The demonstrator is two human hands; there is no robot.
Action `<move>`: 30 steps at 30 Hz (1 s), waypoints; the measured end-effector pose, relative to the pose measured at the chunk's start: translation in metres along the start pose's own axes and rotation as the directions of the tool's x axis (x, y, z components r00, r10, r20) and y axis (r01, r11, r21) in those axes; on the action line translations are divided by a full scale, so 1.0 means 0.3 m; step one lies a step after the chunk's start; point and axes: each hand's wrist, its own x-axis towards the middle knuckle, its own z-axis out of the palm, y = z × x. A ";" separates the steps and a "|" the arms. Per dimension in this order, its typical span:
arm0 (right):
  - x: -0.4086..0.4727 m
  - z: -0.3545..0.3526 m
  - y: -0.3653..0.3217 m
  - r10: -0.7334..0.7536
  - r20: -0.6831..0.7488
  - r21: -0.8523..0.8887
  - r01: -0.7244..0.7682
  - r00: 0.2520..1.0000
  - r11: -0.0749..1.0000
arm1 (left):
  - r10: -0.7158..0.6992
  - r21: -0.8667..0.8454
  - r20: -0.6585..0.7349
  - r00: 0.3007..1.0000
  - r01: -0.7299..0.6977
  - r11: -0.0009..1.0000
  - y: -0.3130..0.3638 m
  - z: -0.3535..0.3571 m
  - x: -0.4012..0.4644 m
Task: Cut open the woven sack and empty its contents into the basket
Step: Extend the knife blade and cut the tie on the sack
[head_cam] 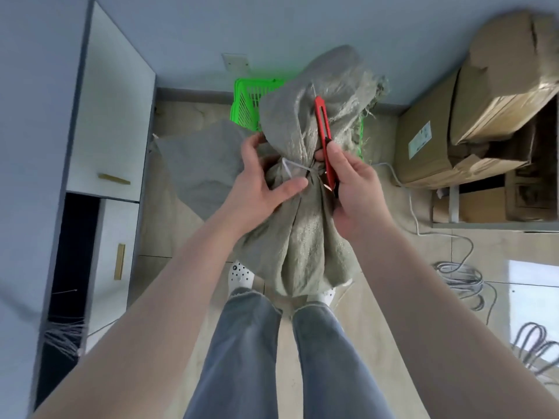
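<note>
Half the basket (248, 105) hidden behind sack (302, 231), seemingly

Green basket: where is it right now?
In the head view, the green basket sits on the floor by the far wall, behind the woven sack.

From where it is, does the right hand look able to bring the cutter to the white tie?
Probably yes. The right hand holds the red cutter against the sack neck, right beside the white tie. The left hand steadies the neck without covering it.
</note>
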 end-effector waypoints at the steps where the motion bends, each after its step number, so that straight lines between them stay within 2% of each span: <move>1: 0.004 -0.001 -0.007 0.008 -0.014 0.012 -0.008 1.000 1.000 | 0.003 0.100 -0.027 1.000 -0.001 0.995 -0.002 -0.002 0.014; 3: 0.018 -0.005 -0.020 0.019 -0.029 0.022 -0.018 0.999 1.000 | 0.050 0.240 -0.047 0.998 -0.037 0.970 -0.006 -0.001 0.046; 4: 0.025 -0.007 -0.027 0.021 -0.037 0.020 -0.020 0.999 1.000 | 0.076 0.252 -0.051 0.996 -0.061 0.966 -0.008 0.002 0.062; 6: 0.043 -0.009 -0.038 0.015 -0.063 0.012 -0.014 0.998 1.000 | 0.114 0.206 -0.094 0.989 -0.093 0.974 -0.003 0.011 0.082; 9: 0.072 -0.011 -0.058 -0.032 -0.087 -0.037 0.029 0.996 0.999 | 0.076 0.060 -0.108 0.991 -0.070 0.996 0.015 0.032 0.095; 11: 0.087 -0.022 -0.074 -0.107 -0.116 -0.179 0.085 0.987 0.980 | 0.053 0.041 -0.120 0.991 -0.049 0.998 0.024 0.044 0.103; 14: 0.077 -0.065 -0.094 -0.284 -0.157 -0.459 0.184 0.946 0.869 | -0.011 -0.011 -0.185 0.983 0.010 1.000 0.036 0.050 0.116; 16: 0.037 -0.103 -0.092 -0.363 -0.189 -0.510 0.225 0.912 0.830 | -0.056 -0.044 -0.213 0.975 0.048 0.998 0.041 0.050 0.114; 18: -0.018 -0.128 -0.074 -0.300 -0.181 -0.415 0.204 0.937 0.887 | -0.082 -0.055 -0.217 0.973 0.072 0.996 0.045 0.048 0.111; 20: -0.072 -0.134 -0.041 -0.123 -0.106 -0.285 0.089 0.987 0.954 | -0.095 -0.053 -0.217 0.971 0.086 0.995 0.048 0.051 0.103; 23: -0.121 -0.120 0.008 0.087 -0.004 -0.209 -0.085 0.996 0.974 | -0.100 -0.054 -0.233 0.967 0.089 0.995 0.050 0.065 0.094; 30: -0.139 -0.099 0.013 0.230 0.020 -0.022 -0.230 0.973 0.973 | -0.069 -0.034 -0.289 0.955 0.061 0.998 0.068 0.099 0.085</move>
